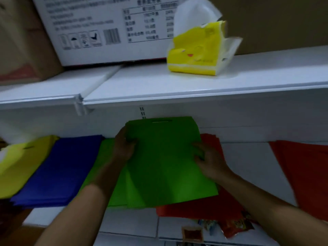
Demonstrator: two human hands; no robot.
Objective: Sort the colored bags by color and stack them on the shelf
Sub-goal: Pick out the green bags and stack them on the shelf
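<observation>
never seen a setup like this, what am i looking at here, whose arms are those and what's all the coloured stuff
There is no machine here. One camera sits on a person's head, looking forward and down, so the two bare arms are their own. The left hand and the right hand grip the side edges of a flat green bag. It hangs over the lower shelf, where bags lie sorted by colour: a yellow pile, a blue pile, a green pile and red bags. The shelf above carries a yellow tissue pack and a printed white carton.
</observation>
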